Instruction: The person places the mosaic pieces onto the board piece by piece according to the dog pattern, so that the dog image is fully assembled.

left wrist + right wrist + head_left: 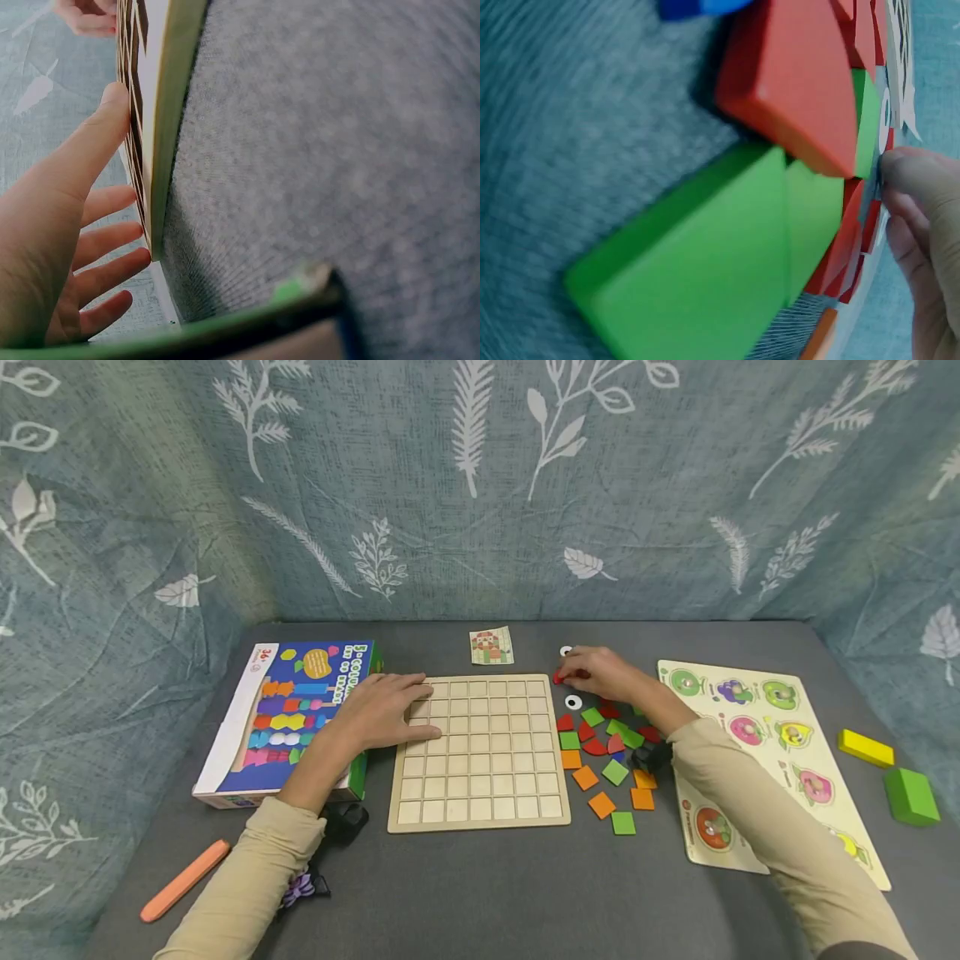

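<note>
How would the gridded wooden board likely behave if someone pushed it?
The board would probably slide flat rather than tip, since it lies broad and low on the table. Its straight, solid-looking edge suggests it is stiff.

Two hands (378, 710) — one grid board (480, 764)

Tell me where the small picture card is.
In the head view, the picture card lies near the middle, just beyond the far edge of the wooden board.
</note>
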### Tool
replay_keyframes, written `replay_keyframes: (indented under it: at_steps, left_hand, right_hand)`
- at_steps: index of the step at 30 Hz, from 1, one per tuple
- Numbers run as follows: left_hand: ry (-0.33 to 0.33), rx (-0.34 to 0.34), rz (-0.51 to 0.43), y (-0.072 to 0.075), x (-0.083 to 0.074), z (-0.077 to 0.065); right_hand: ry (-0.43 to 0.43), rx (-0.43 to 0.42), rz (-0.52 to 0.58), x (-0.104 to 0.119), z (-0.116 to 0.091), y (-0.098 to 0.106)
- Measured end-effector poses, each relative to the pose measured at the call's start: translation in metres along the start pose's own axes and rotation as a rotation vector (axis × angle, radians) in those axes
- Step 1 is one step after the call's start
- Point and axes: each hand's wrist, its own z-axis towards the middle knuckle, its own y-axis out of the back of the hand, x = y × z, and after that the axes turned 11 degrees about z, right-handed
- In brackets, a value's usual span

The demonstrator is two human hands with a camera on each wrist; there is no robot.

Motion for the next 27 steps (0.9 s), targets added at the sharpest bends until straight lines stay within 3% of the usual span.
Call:
replay_keyframes:
  at_steps: [8,15,27]
  left_hand:
    - [0.002,0.008,0.0,-0.001,0.0,-0.001]
    - [0.006,0.0,0.012,-0.001,0.0,0.0]
    - [0.029,0.009,0.035,0.001,-0.002,0.0]
  right_hand:
    - [0.028,-0.119,0.097,0.008,0.004,-0.006]
    - [0.019,-0.042,0.188,0.033,0.027,-0.026]
    - [0.119,0.019,0.233,0.073,0.083,-0.06]
